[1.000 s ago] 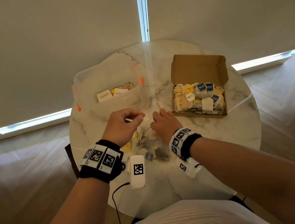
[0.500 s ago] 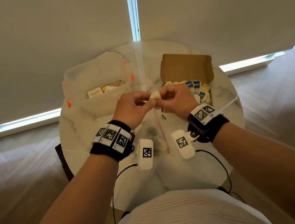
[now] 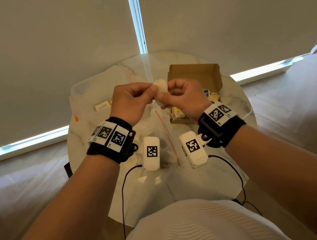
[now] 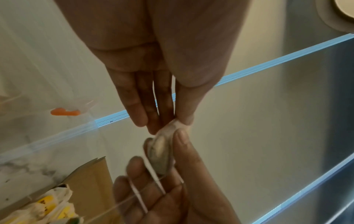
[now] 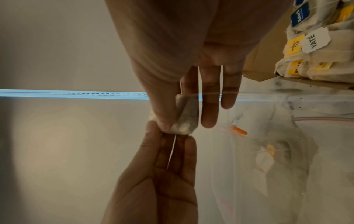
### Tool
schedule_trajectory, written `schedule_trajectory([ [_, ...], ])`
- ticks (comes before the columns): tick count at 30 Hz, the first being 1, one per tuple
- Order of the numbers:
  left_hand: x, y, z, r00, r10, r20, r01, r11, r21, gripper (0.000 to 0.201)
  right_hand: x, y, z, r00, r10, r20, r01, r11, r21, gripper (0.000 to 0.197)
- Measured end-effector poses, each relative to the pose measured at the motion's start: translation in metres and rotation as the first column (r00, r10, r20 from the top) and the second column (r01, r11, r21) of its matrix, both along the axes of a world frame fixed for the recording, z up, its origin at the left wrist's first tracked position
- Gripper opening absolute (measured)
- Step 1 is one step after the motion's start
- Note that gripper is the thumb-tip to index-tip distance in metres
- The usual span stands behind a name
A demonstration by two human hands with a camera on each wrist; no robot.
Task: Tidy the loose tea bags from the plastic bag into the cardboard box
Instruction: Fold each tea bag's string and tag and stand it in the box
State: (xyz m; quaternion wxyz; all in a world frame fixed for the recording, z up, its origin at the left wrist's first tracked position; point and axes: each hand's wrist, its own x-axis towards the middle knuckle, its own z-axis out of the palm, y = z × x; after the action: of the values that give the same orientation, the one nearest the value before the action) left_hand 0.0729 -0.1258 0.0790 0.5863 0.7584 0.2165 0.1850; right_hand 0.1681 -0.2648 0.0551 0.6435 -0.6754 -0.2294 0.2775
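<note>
Pinching is observed at both ends of a single tea bag [image 3: 160, 85], which is held in the air above the round marble table [image 3: 178, 185]. The bag is a soft, pillow-shaped sachet of pale fibrous paper with a darker fill showing through. Its one end is nipped by thumb and fingertips of the left hand [image 3: 133, 101], the other by thumb and index finger of the right hand [image 3: 182, 96]; in the left wrist view a thin white string is seen lying across the right fingers [image 4: 141, 178]. The cardboard box [image 3: 193, 72], brown and matt with its lid flap raised, is seen at 1 o'clock on the table, just beyond the right hand; it is packed with paper tea bags bearing yellow, blue and white tags [image 5: 314, 40]. The plastic bag [image 3: 167, 138], clear, crumpled and edged with a pink zip strip, lies flat below the hands toward 6 o'clock. A translucent plastic tub [image 3: 93, 91] holding small flat packets stands at 10 o'clock. Dark crumbs are scattered on the veined marble.
</note>
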Motion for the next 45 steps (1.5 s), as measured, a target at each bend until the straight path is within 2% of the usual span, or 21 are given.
schedule_trajectory([
  [3,0.000,0.004,0.009,0.999,0.037,0.022,-0.036,0.999,-0.039,0.013,-0.001,-0.008,-0.001,0.987,0.159,-0.031,-0.161,0.983,-0.084,0.031],
  [5,-0.001,0.007,0.015,0.998,0.045,0.032,-0.043,0.997,-0.064,0.012,-0.005,-0.013,-0.002,0.976,0.216,-0.019,-0.217,0.969,-0.114,0.021],
  [7,-0.001,0.007,0.019,0.998,0.045,0.044,-0.042,0.996,-0.080,0.013,-0.010,-0.015,-0.002,0.971,0.240,0.008,-0.238,0.965,-0.113,0.016],
  [10,-0.002,0.004,0.023,0.997,0.047,0.053,-0.041,0.994,-0.105,0.015,-0.019,-0.014,-0.001,0.960,0.281,0.018,-0.277,0.955,-0.106,0.020],
  [18,-0.004,0.001,0.027,0.998,0.027,0.052,-0.019,0.990,-0.140,0.008,-0.029,-0.017,-0.007,0.925,0.355,-0.132,-0.369,0.924,-0.103,0.022],
  [21,-0.003,0.001,0.028,0.999,0.025,0.047,-0.018,0.989,-0.146,0.008,-0.030,-0.020,-0.015,0.908,0.363,-0.211,-0.390,0.914,-0.108,0.030],
  [28,-0.002,-0.004,0.030,0.999,-0.003,0.044,0.010,0.986,-0.169,0.009,-0.029,-0.023,-0.026,0.947,0.225,-0.230,-0.261,0.955,-0.142,0.029],
  [32,-0.005,-0.007,0.031,0.998,-0.047,0.033,0.052,0.983,-0.178,0.009,-0.024,-0.023,-0.028,0.959,0.089,-0.268,-0.133,0.980,-0.151,0.015],
  [35,-0.007,-0.010,0.030,0.995,-0.093,0.021,0.095,0.979,-0.180,0.009,-0.015,-0.023,-0.034,0.997,0.041,-0.065,-0.057,0.960,-0.275,0.011],
  [37,-0.008,-0.011,0.029,0.993,-0.119,0.014,0.120,0.977,-0.177,0.012,-0.010,-0.023,-0.034,0.998,0.061,0.000,-0.058,0.947,-0.317,0.009],
  [39,-0.011,-0.012,0.028,0.990,-0.144,0.007,0.143,0.973,-0.183,0.015,-0.007,-0.021,-0.030,0.997,0.045,-0.055,-0.059,0.954,-0.295,0.009],
  [43,-0.017,-0.013,0.022,0.978,-0.205,-0.025,0.196,0.961,-0.192,0.012,-0.001,-0.015,-0.015,0.959,-0.031,-0.281,-0.023,0.982,-0.185,0.015],
  [45,-0.020,-0.012,0.018,0.974,-0.222,-0.055,0.208,0.959,-0.191,0.011,0.001,-0.012,-0.004,0.958,-0.054,-0.280,0.014,0.990,-0.142,0.014],
])
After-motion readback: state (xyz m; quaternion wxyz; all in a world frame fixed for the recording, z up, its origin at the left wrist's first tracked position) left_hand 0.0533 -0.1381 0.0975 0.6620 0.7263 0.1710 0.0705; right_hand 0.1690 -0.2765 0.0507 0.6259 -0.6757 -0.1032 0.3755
